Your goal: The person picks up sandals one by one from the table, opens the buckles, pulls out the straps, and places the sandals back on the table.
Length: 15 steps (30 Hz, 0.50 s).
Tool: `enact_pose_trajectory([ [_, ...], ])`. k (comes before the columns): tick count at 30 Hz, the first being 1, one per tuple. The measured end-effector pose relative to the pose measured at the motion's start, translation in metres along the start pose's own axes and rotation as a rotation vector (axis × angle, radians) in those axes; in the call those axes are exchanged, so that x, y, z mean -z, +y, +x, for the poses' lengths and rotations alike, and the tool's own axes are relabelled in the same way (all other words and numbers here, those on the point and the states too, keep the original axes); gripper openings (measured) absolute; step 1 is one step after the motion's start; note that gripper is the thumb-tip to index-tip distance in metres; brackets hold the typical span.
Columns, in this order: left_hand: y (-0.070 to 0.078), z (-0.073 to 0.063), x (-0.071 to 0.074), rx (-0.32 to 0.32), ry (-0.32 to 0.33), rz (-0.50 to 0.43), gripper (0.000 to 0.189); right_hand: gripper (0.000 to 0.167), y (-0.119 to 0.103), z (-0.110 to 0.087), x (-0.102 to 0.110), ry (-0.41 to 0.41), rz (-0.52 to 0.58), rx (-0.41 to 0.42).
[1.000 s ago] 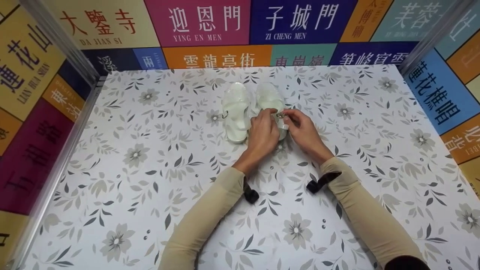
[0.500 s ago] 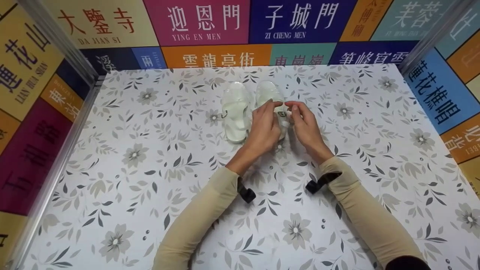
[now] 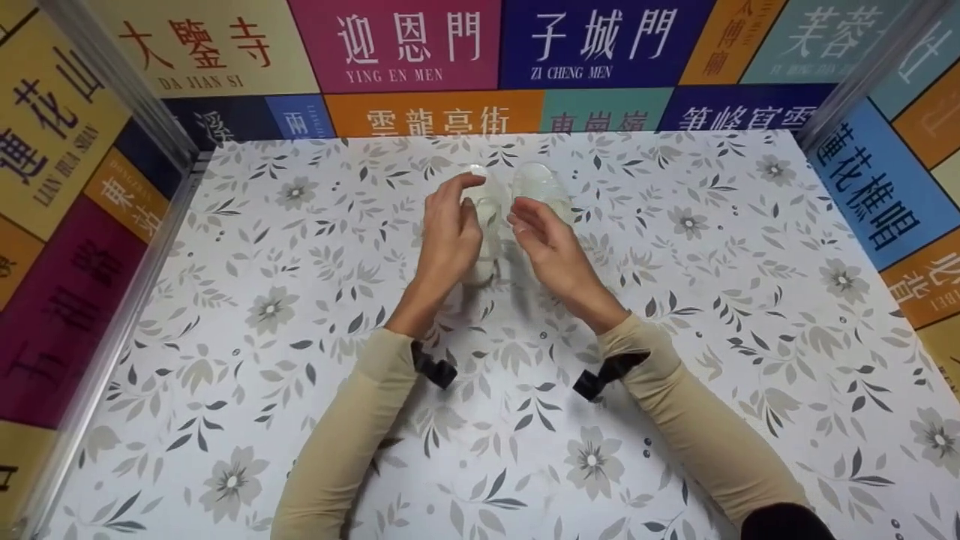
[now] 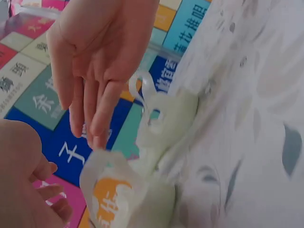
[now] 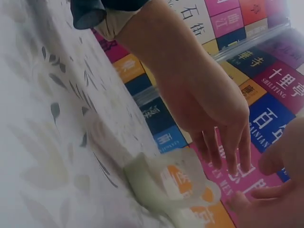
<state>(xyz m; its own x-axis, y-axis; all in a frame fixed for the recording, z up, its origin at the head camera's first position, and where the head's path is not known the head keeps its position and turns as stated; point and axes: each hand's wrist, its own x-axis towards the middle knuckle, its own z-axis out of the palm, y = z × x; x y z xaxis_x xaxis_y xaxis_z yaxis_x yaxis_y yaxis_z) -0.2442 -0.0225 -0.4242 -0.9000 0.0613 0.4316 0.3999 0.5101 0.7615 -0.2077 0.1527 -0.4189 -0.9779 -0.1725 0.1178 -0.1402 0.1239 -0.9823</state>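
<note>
A pair of pale green, see-through sandals stands side by side at the back middle of the table, toes away from me. My left hand [image 3: 450,229] hovers over the outer side of the left sandal [image 3: 487,225], fingers bent loosely and holding nothing. Over the heel half of the right sandal [image 3: 536,180] is my right hand [image 3: 555,251], its fingers loosely extended and nothing in them. It hides that sandal's buckle and heel. In the left wrist view a thin strap loop rises from the farther sandal [image 4: 183,109]. The right wrist view shows both hands above the sandals.
A white cloth with grey leaves and flowers covers the table [image 3: 300,420]. Printed panels [image 3: 420,45] in bright colours wall off the back and both sides. Each sleeve cuff carries a black wrist mount [image 3: 439,371].
Both hands let go of the right sandal's buckle and moved left. The left hand is now over the left sandal, while the right hand has shifted between the two.
</note>
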Motion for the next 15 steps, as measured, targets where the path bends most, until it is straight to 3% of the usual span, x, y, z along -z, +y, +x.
enact_pose_trajectory([
  [7, -0.038, -0.003, 0.008, 0.118, -0.018, 0.000, 0.037, 0.056, 0.026, 0.018, -0.033, 0.046, 0.059, -0.144],
  [12, -0.094, -0.004, -0.012, 0.215, -0.079, 0.035, 0.037, 0.055, 0.042, 0.021, -0.043, 0.027, 0.111, -0.160],
  [14, -0.104, -0.005, -0.015, 0.255, -0.116, 0.064, 0.041, 0.054, 0.047, 0.021, -0.044, 0.017, 0.104, -0.158],
  [15, -0.101, -0.006, -0.014, 0.270, -0.128, 0.085, 0.042, 0.055, 0.049, 0.020, -0.045, 0.014, 0.096, -0.156],
])
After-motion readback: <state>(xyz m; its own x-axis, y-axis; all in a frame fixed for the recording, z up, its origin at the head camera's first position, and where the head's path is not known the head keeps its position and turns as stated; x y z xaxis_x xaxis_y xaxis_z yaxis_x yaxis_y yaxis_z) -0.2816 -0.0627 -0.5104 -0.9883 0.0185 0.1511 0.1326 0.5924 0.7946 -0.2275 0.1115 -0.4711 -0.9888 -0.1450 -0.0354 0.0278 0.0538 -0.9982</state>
